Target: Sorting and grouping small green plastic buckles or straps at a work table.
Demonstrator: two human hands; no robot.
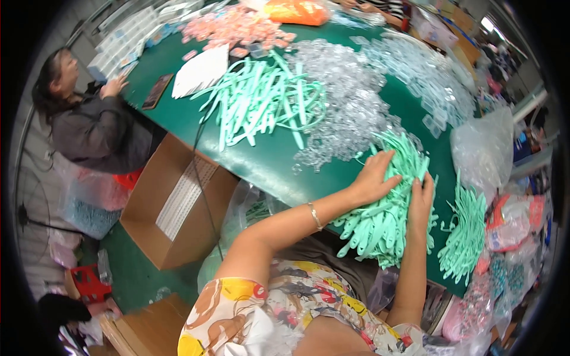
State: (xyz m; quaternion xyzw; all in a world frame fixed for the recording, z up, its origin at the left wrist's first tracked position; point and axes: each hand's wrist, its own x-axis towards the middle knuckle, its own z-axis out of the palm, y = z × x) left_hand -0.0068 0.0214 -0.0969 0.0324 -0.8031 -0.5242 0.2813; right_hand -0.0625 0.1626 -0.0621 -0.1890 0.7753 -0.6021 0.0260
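On the near edge of the green table [261, 166], the heap of mint plastic strips [380, 222] sat under my hands: left hand [375, 177] spread flat on top, fingers apart, right hand [420, 199] pressed against its right side, neither clamped on a strip. I judged squaring it needed even pressure from both sides. Beyond the heap lay clear plastic pieces [350, 101]; its underside was hidden.

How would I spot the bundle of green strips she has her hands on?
Find the green table and follow its near edge rightwards. There both hands, left hand and right hand, press on a mint-green strip bundle. Unlike the scattered green strips farther back, it is gathered and overhangs the edge.
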